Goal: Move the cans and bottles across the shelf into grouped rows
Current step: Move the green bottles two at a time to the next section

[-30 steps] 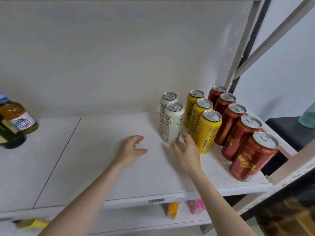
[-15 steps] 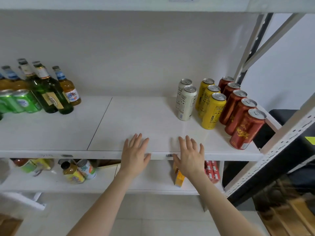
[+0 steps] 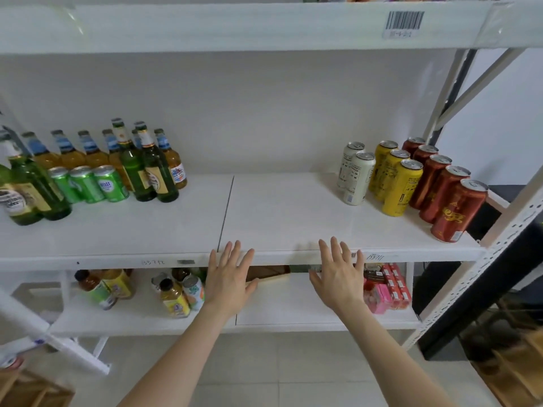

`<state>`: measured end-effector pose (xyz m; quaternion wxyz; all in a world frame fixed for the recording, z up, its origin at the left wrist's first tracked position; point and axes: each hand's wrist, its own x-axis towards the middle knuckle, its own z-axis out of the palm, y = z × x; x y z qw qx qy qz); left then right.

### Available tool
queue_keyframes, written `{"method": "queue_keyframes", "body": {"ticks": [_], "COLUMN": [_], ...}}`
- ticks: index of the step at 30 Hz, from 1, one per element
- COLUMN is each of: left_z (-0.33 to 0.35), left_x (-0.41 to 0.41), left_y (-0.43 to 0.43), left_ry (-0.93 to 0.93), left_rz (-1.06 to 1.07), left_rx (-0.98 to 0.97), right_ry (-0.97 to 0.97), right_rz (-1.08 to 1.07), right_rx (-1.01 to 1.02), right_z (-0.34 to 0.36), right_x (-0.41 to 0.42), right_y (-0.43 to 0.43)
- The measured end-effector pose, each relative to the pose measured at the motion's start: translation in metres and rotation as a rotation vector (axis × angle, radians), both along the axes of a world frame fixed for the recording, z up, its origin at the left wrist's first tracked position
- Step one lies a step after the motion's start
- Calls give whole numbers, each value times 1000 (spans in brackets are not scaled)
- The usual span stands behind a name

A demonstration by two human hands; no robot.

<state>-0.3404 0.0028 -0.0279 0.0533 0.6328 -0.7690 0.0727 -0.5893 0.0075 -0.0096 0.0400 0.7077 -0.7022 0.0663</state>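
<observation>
Head view: both hands are at the front edge of the middle shelf [image 3: 279,218], left hand [image 3: 229,284] and right hand [image 3: 338,282] with fingers straight and spread, holding nothing. At the shelf's right end the cans stand upright in grouped rows: two white cans [image 3: 357,180], three yellow cans [image 3: 396,180], five red cans [image 3: 440,195]. At the left end, green cans [image 3: 88,183], green bottles [image 3: 147,171] and amber bottles [image 3: 70,154] stand crowded together, well apart from the sorted rows. The next transfer probably starts there: grasp one green can round its body, lift it clear of neighbouring bottles, and set it upright just beside the white row.
</observation>
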Motion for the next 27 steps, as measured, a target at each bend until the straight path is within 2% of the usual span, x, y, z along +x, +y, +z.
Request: {"method": "queue_keyframes", "body": {"ticks": [10,21,27], "left_z": [11,18,24], "left_x": [127,226,302], "left_y": [21,-21,-32], "left_ry": [-24,-7,28], "left_rz": [4,-4,17], "left_rx": [19,24,8], "right_ry": [-40,-102,-75], "right_rz": [-20,-37,12], "right_rx": [-8,-24,-5], "right_z": [6,1,3], "right_x": [133,247,334], "right_y": [23,-12,-32]}}
